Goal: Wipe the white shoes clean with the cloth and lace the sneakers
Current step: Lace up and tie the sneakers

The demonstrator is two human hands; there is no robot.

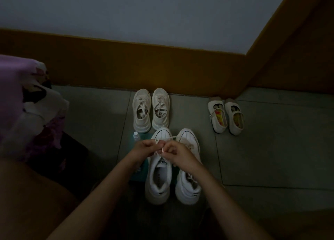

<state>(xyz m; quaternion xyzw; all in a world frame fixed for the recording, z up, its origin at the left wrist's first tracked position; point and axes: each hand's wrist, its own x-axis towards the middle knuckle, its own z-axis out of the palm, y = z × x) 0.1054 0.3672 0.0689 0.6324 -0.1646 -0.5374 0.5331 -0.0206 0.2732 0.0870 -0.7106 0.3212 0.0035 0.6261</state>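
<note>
In the head view, your biggest risk is losing the lace (156, 140). Both hands are closed on it, the left hand (143, 148) and the right hand (176, 152) pinching it between curled fingers and almost touching each other. The loop showing at twelve o'clock of your left knuckles is thin and slack. If either pinch loosens as you pull, I judge the end will slip out and need feeding again. The light is very dim, so you could miss a hole or cross the lace wrongly; your hands cover the holes, so I cannot tell which are filled. A strand runs toward two o'clock over the toe of the right sneaker (188, 191). I cannot tell which shoe it belongs to, and a hard pull could snag it. Watch the small bottle (136, 136) just beside your left hand at ten o'clock: a wide sweep of that wrist could tip it onto the floor (262, 149). The left sneaker (159, 182) lies directly under your hands, toe at twelve o'clock and heel at six, with its partner close beside it at three o'clock. What looks like the teal cloth (139, 175) lies flat under the sneaker's left side, at seven o'clock of your left hand, so tugging the shoe could drag it.
</note>
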